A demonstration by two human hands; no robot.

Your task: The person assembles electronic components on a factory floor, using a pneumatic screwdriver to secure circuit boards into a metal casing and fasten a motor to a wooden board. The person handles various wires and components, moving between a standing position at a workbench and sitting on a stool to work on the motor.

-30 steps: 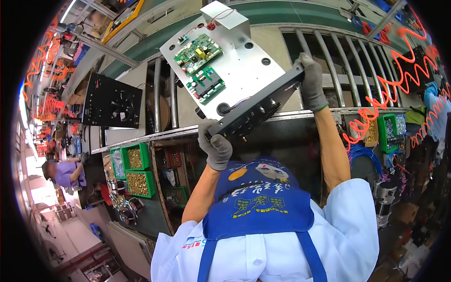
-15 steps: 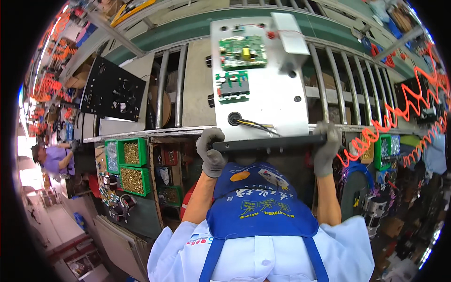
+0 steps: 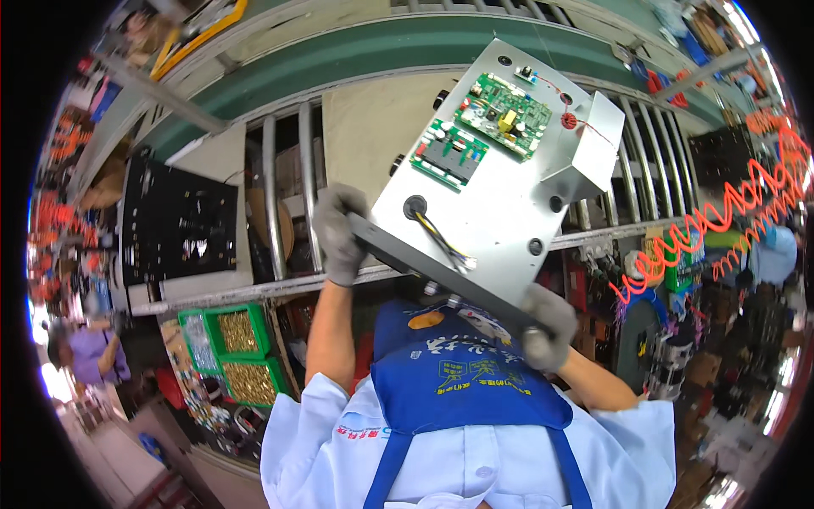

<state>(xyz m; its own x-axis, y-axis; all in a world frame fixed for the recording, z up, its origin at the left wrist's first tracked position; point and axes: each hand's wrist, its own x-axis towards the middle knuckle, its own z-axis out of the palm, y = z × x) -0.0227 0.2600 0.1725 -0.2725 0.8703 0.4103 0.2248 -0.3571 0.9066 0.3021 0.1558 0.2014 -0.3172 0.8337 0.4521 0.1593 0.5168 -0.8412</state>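
A silver metal chassis [image 3: 500, 216] lies tilted across the roller rack, its black front panel [image 3: 441, 270] toward me. In a grey glove, my left hand [image 3: 341, 233] is closed round the panel's left end. My gloved right hand [image 3: 549, 329] grips the other end, lower and nearer my apron. On the chassis sit a green circuit board [image 3: 506, 117] and a smaller green board with a dark heat sink [image 3: 449, 155]. Black and yellow wires [image 3: 441, 233] come out of a round black grommet. An upright metal bracket [image 3: 589, 144] stands at its right side.
A black perforated panel [image 3: 178, 220] lies left on the rack. Green bins of brass-coloured fasteners [image 3: 246, 382] stand below the rack's edge at left. Orange coiled air hoses [image 3: 712, 212] hang at right. Another person [image 3: 93, 352] works at the far left. Metal rollers [image 3: 273, 195] flank the chassis.
The chassis has turned clockwise, with both hands still on its black panel. My left hand has moved up and to the left; my right hand has come down toward my body.
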